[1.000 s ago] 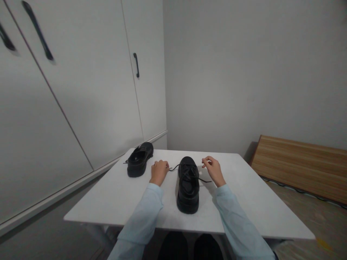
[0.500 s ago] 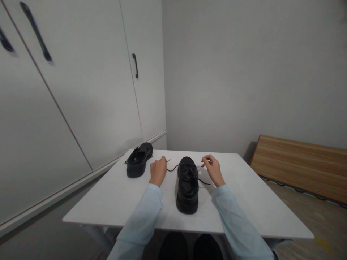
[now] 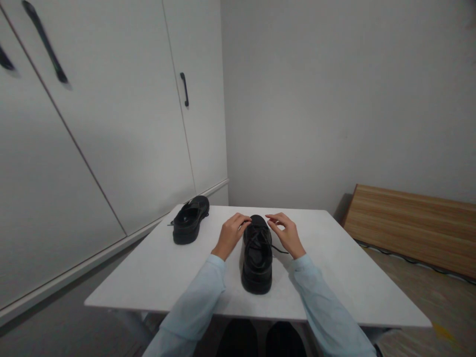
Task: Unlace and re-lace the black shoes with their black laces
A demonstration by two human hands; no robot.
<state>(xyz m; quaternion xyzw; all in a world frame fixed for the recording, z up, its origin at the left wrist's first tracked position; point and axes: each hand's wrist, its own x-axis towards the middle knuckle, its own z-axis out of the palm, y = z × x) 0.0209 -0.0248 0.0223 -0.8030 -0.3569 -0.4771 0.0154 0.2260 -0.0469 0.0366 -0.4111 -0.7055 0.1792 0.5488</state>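
Note:
A black lace-up shoe [image 3: 256, 280] stands in front of me on the white table, its toe pointing away. At the left side of its toe, my left hand [image 3: 231, 234] is closed in a pinch on a black shoelace, most of which the fingers hide. Just right of the toe is my right hand [image 3: 285, 233], with thumb and forefinger apart and nothing seen between them. The other loose lace end [image 3: 280, 250] sticks out to the right of the shoe, below that hand. A second black shoe [image 3: 186, 235] rests at the far left of the table.
The white table [image 3: 156, 282] spans the space before me. White cabinets [image 3: 111, 124] with dark handles run along the left, and a grey wall [image 3: 297, 99] stands behind. A wood-grain board [image 3: 409, 223] leans on the right.
My left hand has moved right with the lace, from between the shoes to the near shoe's toe. My right hand has shifted slightly left, toward the toe.

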